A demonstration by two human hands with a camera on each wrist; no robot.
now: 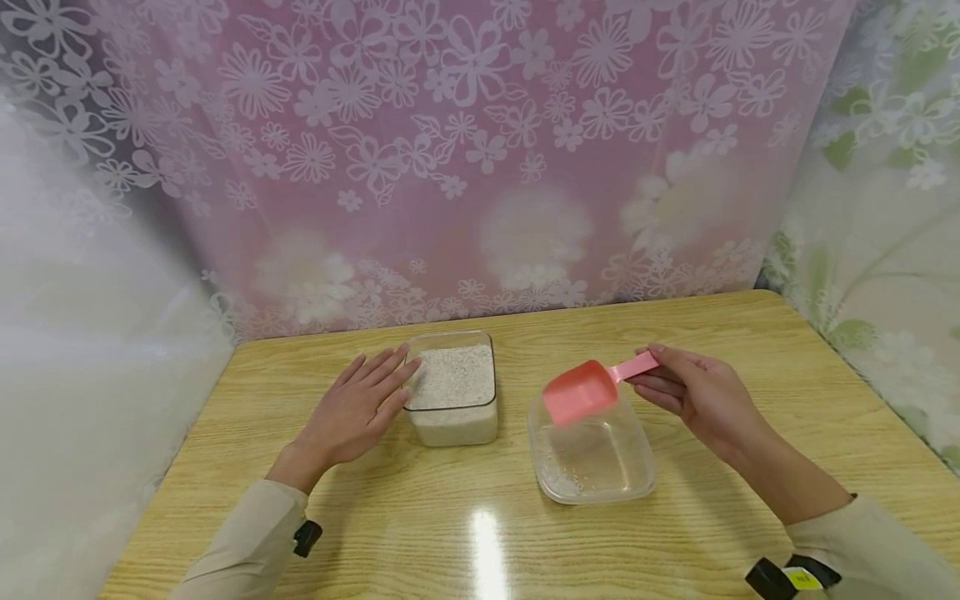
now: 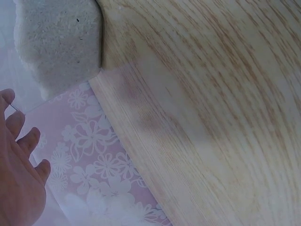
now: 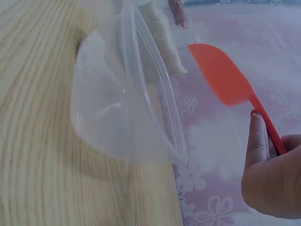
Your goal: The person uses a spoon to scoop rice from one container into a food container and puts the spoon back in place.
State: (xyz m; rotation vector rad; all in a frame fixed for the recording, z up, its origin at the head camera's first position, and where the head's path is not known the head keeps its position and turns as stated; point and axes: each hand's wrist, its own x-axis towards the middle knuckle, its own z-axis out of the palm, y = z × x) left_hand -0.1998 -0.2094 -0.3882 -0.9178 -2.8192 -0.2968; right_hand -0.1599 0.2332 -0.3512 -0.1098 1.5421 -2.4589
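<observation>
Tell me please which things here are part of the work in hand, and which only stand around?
In use:
- pink scoop, held by the right hand
- rice container, touched by the left hand
- clear container, almost empty, under the scoop

Only surroundings:
- wooden table
- flowered pink curtain

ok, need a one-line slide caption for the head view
Right hand holds a pink scoop over a nearly empty clear tub; left hand rests against the rice-filled container.
</observation>
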